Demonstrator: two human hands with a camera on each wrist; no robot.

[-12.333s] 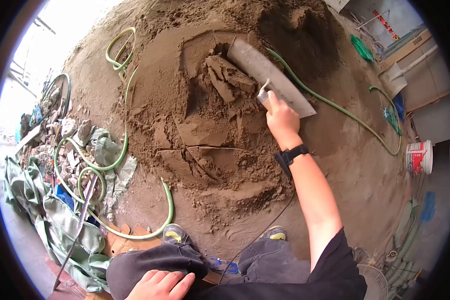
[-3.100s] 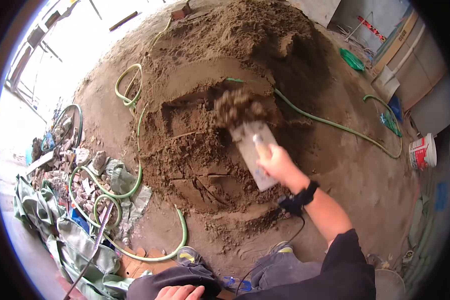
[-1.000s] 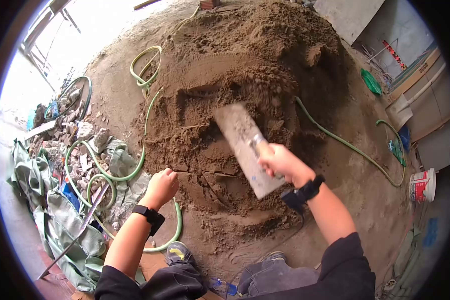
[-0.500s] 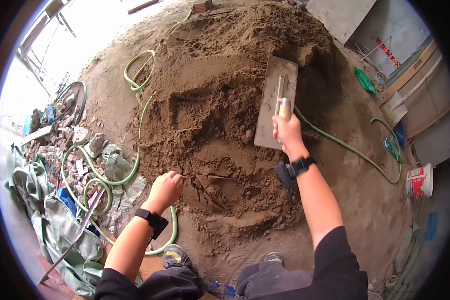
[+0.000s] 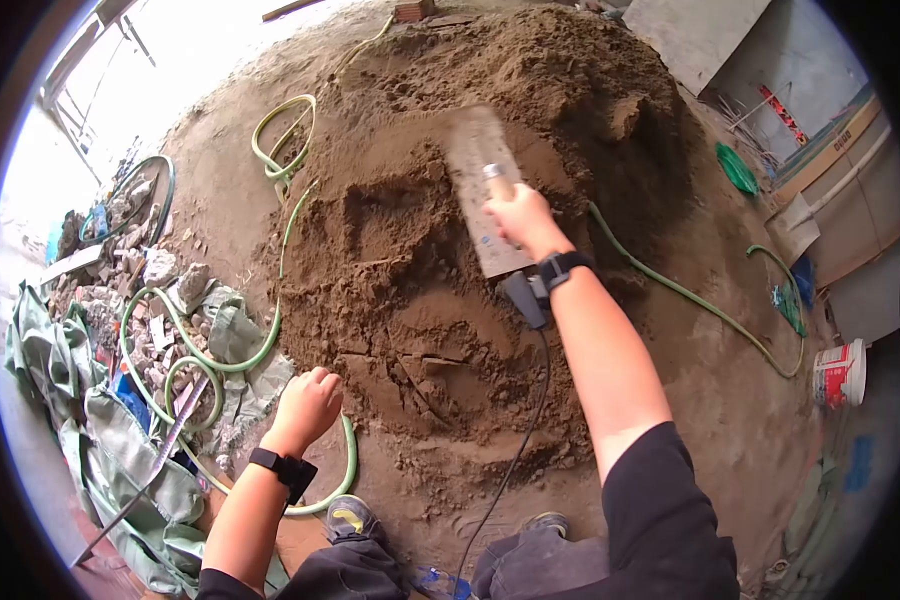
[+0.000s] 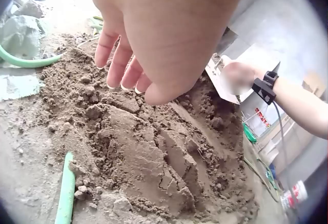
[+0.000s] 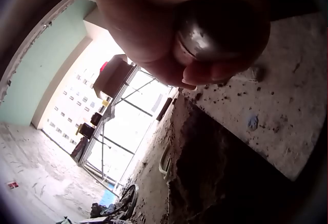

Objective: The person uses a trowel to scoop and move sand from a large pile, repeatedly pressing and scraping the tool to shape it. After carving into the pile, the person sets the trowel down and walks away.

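Observation:
My right hand [image 5: 526, 222] grips the handle of a long rectangular plastering trowel [image 5: 480, 150] over the middle of a brown, damp-looking sand heap [image 5: 400, 225]. The trowel's blade is slightly blurred in the head view. Seen from the right wrist, fingers wrap the handle, and specks of sand and a blue spot mark the blade [image 7: 277, 106]. My left hand [image 5: 306, 408] hovers at the heap's lower left edge, holding nothing. Its fingers hang loosely bent in the left wrist view, above cracked, cut sand [image 6: 138, 147].
A green hose [image 5: 353, 460] coils at the left beside rubble [image 5: 182, 285] and green sacking [image 5: 135, 450]. Another length of hose [image 5: 690, 286] crosses the floor at the right, near a red and white bucket [image 5: 840, 372]. A cable [image 5: 525, 430] trails from the right wrist.
The trowel has swung left from the heap's right side within the last half second. Earlier, the left hand lay in the lap; it now hovers by the heap. Upright sand slabs have become loose sand.

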